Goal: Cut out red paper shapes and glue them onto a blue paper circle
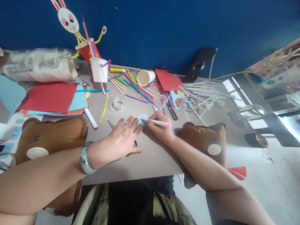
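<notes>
At the index fingertip of the wide-spread left hand [124, 134], apparently steadies a blue paper circle [142, 116] against slipping; pinches a white pen [162, 123] narrowly in the right hand [162, 131], tip at the circle, seemingly for fine control, with probable scissors [111, 124] partly under the left palm.

Table [150, 164]: grey, bare along the near edge
Far left corner: bagged cups [53, 67] on their side
Left edge: paper stack [48, 97], red sheet uppermost, marker [91, 118] just beside
Far edge: upright cup [99, 72], yellow tube [117, 70], cup on its side among coloured sticks [136, 88]
Centre: tape roll [119, 103], yellow stick [104, 109], blue disc [142, 118], scissors [111, 124] partly hidden
Towards right edge: pale straws [199, 90], spread loosely
</notes>
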Demonstrator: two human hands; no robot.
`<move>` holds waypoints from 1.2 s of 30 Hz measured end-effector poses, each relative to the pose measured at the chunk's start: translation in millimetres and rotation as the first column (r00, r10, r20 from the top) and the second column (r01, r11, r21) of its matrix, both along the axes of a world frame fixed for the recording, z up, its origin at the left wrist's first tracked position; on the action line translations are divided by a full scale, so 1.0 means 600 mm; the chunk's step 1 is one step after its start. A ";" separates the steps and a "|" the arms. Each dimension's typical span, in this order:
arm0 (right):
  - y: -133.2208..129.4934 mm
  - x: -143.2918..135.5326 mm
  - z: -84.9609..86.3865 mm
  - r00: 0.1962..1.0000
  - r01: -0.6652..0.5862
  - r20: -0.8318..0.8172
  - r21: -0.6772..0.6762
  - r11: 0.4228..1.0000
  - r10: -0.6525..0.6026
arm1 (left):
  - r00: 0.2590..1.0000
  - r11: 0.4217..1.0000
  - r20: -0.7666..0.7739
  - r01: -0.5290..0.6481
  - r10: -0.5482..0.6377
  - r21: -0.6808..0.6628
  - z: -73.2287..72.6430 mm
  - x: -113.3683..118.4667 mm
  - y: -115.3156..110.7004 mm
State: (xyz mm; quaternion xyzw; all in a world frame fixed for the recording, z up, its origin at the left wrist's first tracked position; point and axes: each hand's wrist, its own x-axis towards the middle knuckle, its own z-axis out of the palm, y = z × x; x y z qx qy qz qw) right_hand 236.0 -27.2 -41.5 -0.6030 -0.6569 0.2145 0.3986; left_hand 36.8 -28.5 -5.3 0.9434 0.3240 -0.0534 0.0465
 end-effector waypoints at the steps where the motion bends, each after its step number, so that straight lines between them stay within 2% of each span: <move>1: 0.000 0.000 0.001 1.000 0.013 0.001 0.002 1.000 -0.013 | 1.000 1.000 -0.005 0.001 -0.001 -0.009 0.002 0.000 0.000; 6: 0.005 0.005 0.007 0.993 0.114 0.016 0.064 0.991 -0.115 | 1.000 0.999 -0.021 -0.002 0.001 -0.043 0.008 0.001 0.001; 10: 0.010 0.012 0.005 0.991 0.131 0.021 0.110 0.985 -0.134 | 0.999 0.997 -0.051 -0.009 0.005 -0.076 0.009 0.001 0.003; 22: 0.008 0.006 0.003 0.992 0.129 -0.004 0.034 0.991 -0.129 | 0.999 0.998 -0.045 -0.009 0.006 -0.056 0.011 0.004 0.005; 36: 0.010 0.006 0.004 0.991 0.133 0.014 0.019 0.991 -0.134 | 0.999 0.999 -0.048 -0.004 0.001 -0.050 0.010 0.004 0.005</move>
